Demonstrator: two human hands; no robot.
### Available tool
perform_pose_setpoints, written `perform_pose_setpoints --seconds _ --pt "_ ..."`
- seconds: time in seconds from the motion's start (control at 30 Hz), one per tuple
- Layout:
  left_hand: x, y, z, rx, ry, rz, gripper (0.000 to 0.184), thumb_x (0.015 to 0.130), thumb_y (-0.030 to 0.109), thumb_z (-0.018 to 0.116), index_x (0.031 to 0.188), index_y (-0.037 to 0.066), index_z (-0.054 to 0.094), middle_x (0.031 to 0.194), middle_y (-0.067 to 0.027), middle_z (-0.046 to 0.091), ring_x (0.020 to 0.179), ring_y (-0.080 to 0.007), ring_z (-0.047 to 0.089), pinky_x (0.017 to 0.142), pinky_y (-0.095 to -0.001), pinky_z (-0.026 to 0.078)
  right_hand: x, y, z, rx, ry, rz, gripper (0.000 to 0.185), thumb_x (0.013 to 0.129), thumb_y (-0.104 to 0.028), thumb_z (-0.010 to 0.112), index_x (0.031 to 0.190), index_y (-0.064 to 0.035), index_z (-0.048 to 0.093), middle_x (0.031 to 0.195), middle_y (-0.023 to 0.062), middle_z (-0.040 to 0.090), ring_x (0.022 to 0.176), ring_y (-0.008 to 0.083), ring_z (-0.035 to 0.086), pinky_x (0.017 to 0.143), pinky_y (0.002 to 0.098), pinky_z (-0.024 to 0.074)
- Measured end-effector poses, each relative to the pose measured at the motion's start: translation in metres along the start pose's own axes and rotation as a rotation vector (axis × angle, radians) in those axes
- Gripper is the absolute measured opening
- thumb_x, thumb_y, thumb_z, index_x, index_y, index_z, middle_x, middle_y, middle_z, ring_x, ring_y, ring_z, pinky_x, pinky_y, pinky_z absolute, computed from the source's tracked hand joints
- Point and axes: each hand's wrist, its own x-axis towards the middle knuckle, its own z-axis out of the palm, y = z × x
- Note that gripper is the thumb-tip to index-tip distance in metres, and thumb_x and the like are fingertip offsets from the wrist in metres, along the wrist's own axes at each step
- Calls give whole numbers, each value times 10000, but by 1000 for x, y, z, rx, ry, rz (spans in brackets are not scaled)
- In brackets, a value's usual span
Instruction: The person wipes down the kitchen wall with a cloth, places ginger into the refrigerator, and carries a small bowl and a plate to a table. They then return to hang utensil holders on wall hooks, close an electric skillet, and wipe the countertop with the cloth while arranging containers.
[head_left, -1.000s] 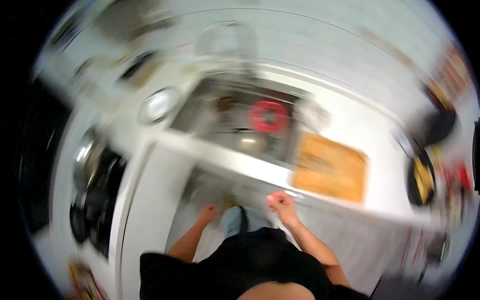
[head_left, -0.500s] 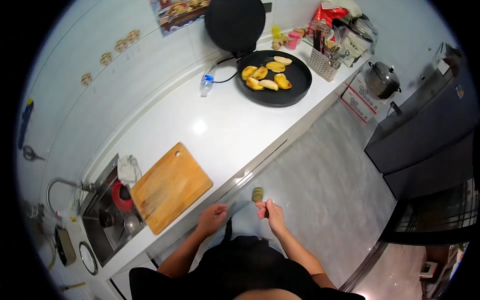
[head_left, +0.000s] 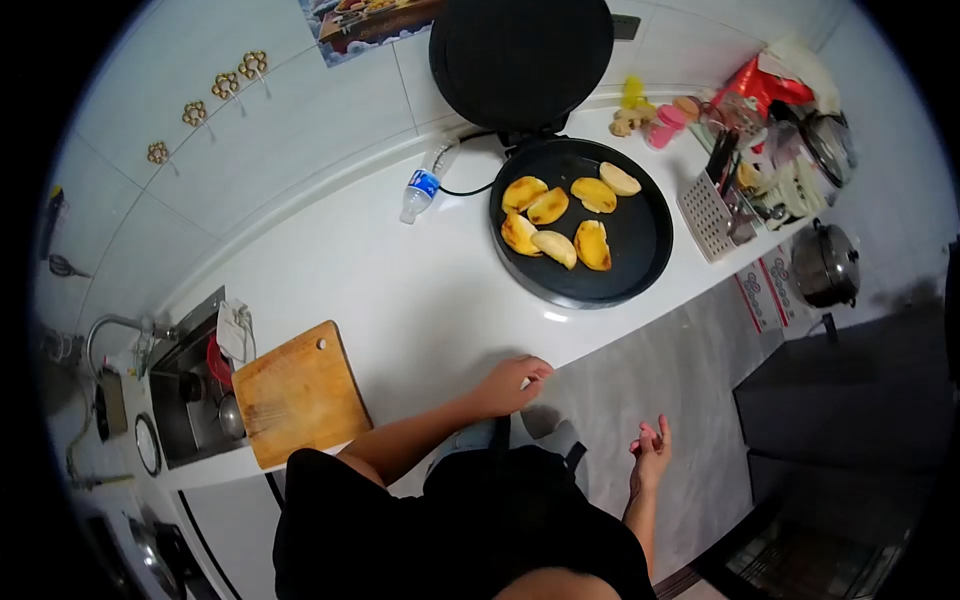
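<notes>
Over the counter's front edge is my left hand [head_left: 512,386], its fingers curled loosely with nothing visible in them. My right hand [head_left: 651,452] hangs above the floor, fingers apart and empty. Beyond my left hand, an open round electric pan [head_left: 640,240] stands on the white counter [head_left: 400,300], its black lid [head_left: 520,60] raised against the wall. Several browned yellow pieces [head_left: 592,245] lie in the pan, touching neither hand. A wooden cutting board [head_left: 302,395] rests on the counter to the left of my left hand.
A clear bottle [head_left: 420,192] lies left of the pan. To its right are a utensil basket [head_left: 706,215], a pink-lidded jar [head_left: 664,127] and bags. The sink [head_left: 190,415] is at far left. A lidded pot [head_left: 825,264] sits on boxes beside a dark cabinet [head_left: 850,400].
The view has swung from the sink to the pan, which now appears closer. My left hand has moved forward to the counter edge, and my right hand has moved outward to the right with its fingers spread.
</notes>
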Motion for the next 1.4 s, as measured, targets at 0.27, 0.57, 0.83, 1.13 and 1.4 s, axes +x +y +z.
perform_pose_setpoints --seconds 0.27,0.57,0.83,1.13,1.4 --pt "0 -2 35 102 496 -402 244 844 29 600 1086 6 623 960 -103 669 844 -184 651 778 -310 519 171 -9 17 -150 -431 136 189 932 -224 619 883 -41 613 680 16 558 549 91 484 497 222 383" --pt "23 55 23 104 1139 -449 199 873 36 620 1070 24 639 693 35 513 622 -24 449 562 -195 401 270 -84 94 -223 -795 280 295 989 -253 502 1131 -22 617 789 42 614 631 100 536 579 227 451" --pt "172 197 -201 842 1074 189 287 884 100 615 1163 31 599 850 -75 634 755 -119 587 728 -261 484 233 -72 116 -65 -944 524 649 903 -66 532 1481 -85 237 1200 169 560 872 212 623 751 306 528" --pt "371 219 -408 1233 1038 57 503 904 437 557 1182 20 604 1171 -224 614 1130 -363 564 973 -430 439 217 -86 131 48 -808 523 882 837 41 523 1527 -250 56 1392 223 390 1055 278 570 851 379 509" --pt "360 250 -370 218 507 -135 714 883 192 668 1479 89 289 1489 -117 353 1343 -260 365 1089 -401 329 236 -81 148 370 -831 574 909 781 154 466 1505 -280 128 1349 176 456 1182 322 518 1004 498 432"
